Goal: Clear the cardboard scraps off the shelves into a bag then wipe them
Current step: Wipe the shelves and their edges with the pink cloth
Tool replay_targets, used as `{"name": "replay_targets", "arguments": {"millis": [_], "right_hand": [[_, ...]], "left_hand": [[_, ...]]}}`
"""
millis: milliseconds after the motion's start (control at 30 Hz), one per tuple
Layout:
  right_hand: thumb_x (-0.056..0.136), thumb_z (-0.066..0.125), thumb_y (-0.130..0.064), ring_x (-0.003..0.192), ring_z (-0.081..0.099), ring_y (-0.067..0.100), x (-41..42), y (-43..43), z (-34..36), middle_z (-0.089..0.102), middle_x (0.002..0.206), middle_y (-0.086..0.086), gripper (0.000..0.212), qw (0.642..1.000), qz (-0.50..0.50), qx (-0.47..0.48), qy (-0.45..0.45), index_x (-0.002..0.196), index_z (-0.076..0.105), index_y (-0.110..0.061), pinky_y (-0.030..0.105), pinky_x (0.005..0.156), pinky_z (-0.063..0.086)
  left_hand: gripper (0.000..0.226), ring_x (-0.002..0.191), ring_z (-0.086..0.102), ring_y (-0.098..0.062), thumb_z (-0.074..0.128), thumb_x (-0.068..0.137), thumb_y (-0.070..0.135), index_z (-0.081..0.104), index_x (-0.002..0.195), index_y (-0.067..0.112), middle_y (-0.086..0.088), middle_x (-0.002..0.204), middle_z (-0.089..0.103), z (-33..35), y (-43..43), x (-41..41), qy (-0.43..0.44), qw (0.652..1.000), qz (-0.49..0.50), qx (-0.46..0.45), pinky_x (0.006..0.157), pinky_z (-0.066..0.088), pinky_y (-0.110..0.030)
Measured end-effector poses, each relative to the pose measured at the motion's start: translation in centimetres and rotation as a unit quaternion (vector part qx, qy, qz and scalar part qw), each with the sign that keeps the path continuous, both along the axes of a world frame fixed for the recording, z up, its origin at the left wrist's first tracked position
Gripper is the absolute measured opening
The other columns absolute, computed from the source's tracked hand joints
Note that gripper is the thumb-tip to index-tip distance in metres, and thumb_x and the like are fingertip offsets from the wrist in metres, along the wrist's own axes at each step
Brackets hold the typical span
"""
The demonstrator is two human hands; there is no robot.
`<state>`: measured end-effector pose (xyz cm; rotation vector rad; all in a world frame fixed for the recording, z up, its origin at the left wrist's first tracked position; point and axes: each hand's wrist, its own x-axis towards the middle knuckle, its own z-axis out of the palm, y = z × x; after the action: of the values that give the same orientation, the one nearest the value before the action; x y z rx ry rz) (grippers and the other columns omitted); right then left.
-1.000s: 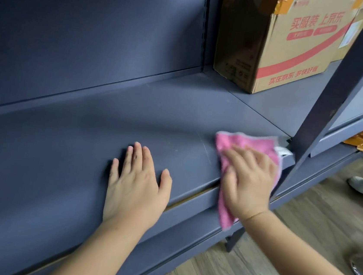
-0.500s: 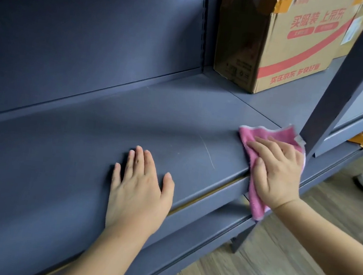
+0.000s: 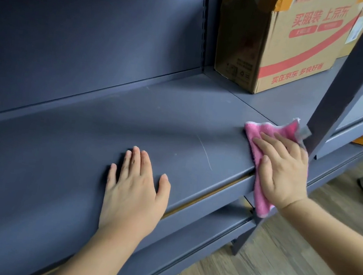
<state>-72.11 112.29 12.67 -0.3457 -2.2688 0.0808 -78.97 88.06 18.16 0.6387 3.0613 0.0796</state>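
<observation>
Fingers [image 3: 272, 145] of the right hand [image 3: 285, 171] lie straight, pressing the pink cloth [image 3: 257, 132] onto the right front corner of the shelf [image 3: 133, 113], just beside the upright post [image 3: 345, 77]. The cloth's tail hangs over the front lip. The left hand [image 3: 133, 190] rests flat on the shelf, holding nothing. The shelf runs lengthwise to the left of the cloth, so the next stroke probably sweeps that way, toward the left hand.
</observation>
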Motion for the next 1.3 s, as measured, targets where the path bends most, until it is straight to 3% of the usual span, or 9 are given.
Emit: {"name": "replay_targets", "arguments": {"millis": [233, 367, 467, 567, 667, 767, 867, 1067, 1300], "right_hand": [[0.085, 0.034, -0.026, 0.101, 0.047, 0.026, -0.4, -3.2, -0.3, 0.072, 0.101, 0.008, 0.043, 0.998, 0.046, 0.028, 0.039, 0.100, 0.070, -0.009, 0.037, 0.083, 0.032], [0.096, 0.019, -0.033, 0.100, 0.049, 0.026, -0.3, -3.4, -0.3, 0.072, 0.102, 0.007, 0.042, 0.988, 0.129, 0.081, 0.007, 0.108, 0.056, -0.016, 0.037, 0.081, 0.034], [0.083, 0.035, -0.025, 0.091, 0.057, 0.029, 0.6, 0.2, 0.0, 0.071, 0.095, 0.011, 0.038, 0.996, 0.050, 0.071, -0.009, 0.102, 0.064, -0.011, 0.037, 0.079, 0.030], [0.084, 0.037, -0.022, 0.090, 0.046, 0.030, 1.6, 1.1, -0.1, 0.069, 0.095, 0.014, 0.037, 1.000, -0.022, 0.014, -0.002, 0.094, 0.068, -0.003, 0.039, 0.080, 0.027], [0.084, 0.035, -0.023, 0.082, 0.055, 0.039, 0.7, -2.5, 0.5, 0.065, 0.084, 0.016, 0.035, 0.996, -0.057, -0.074, 0.011, 0.082, 0.063, -0.002, 0.038, 0.076, 0.025], [0.077, 0.037, -0.024, 0.066, 0.058, 0.034, 0.3, -6.8, 0.8, 0.061, 0.072, 0.012, 0.029, 0.999, -0.041, -0.030, -0.006, 0.071, 0.059, -0.005, 0.037, 0.068, 0.042], [0.075, 0.039, -0.025, 0.059, 0.056, 0.027, 0.2, -11.5, 1.2, 0.059, 0.065, 0.004, 0.025, 1.000, -0.011, -0.010, -0.020, 0.063, 0.057, -0.011, 0.037, 0.066, 0.033], [0.075, 0.038, -0.026, 0.048, 0.052, 0.020, 1.3, -15.3, 5.6, 0.051, 0.050, -0.005, 0.029, 0.995, 0.037, 0.006, -0.094, 0.052, 0.052, -0.017, 0.027, 0.066, 0.037], [0.078, 0.038, -0.023, 0.057, 0.059, 0.024, 5.9, -17.5, 16.4, 0.057, 0.055, -0.004, 0.029, 0.993, 0.086, 0.029, -0.076, 0.057, 0.057, -0.015, 0.029, 0.076, 0.039]], "left_hand": [[0.106, 0.148, -0.006, -0.010, -0.024, 0.054, 0.049, -0.002, 0.152, 0.013, 0.000, 0.160, -0.009, 0.4, 0.2, 0.2, 0.003, 1.000, 0.012, -0.012, 0.120, -0.001, -0.032], [0.082, 0.148, -0.006, -0.009, -0.006, 0.078, 0.048, -0.001, 0.152, 0.013, 0.001, 0.161, -0.007, 0.8, 0.4, 0.5, -0.013, 1.000, 0.024, -0.001, 0.120, -0.001, -0.031], [0.065, 0.149, -0.005, -0.010, 0.003, 0.095, 0.044, 0.001, 0.152, 0.013, 0.000, 0.161, -0.006, 1.0, 0.3, 0.8, -0.023, 0.999, 0.021, 0.006, 0.120, -0.001, -0.031], [0.059, 0.149, -0.004, -0.012, 0.016, 0.101, 0.038, 0.001, 0.152, 0.013, -0.001, 0.161, -0.006, 0.9, 0.1, 1.1, -0.031, 0.999, 0.017, 0.013, 0.120, -0.002, -0.032], [0.059, 0.149, -0.006, -0.012, 0.019, 0.101, 0.037, 0.001, 0.152, 0.014, 0.000, 0.161, -0.007, 0.7, -0.5, 1.7, -0.035, 0.999, 0.004, 0.024, 0.120, -0.003, -0.030], [0.059, 0.148, -0.007, -0.011, 0.023, 0.101, 0.035, 0.001, 0.152, 0.014, 0.000, 0.160, -0.009, 1.1, -1.6, 2.6, -0.069, 0.996, -0.019, 0.044, 0.119, -0.005, -0.028], [0.058, 0.148, -0.007, -0.010, 0.026, 0.101, 0.034, 0.004, 0.152, 0.015, 0.001, 0.160, -0.008, 2.1, -2.8, 3.4, -0.109, 0.992, -0.038, 0.040, 0.119, -0.001, -0.027], [0.046, 0.146, 0.015, -0.012, 0.025, 0.101, 0.034, 0.031, 0.143, 0.017, 0.004, 0.156, 0.021, 7.8, -5.3, 7.2, -0.121, 0.988, -0.091, -0.017, 0.112, 0.026, -0.029], [0.048, 0.147, 0.013, -0.011, 0.022, 0.101, 0.034, 0.028, 0.145, 0.018, 0.005, 0.158, 0.019, 17.6, -10.1, 9.4, -0.035, 0.984, -0.166, 0.046, 0.115, 0.021, -0.029]]}}
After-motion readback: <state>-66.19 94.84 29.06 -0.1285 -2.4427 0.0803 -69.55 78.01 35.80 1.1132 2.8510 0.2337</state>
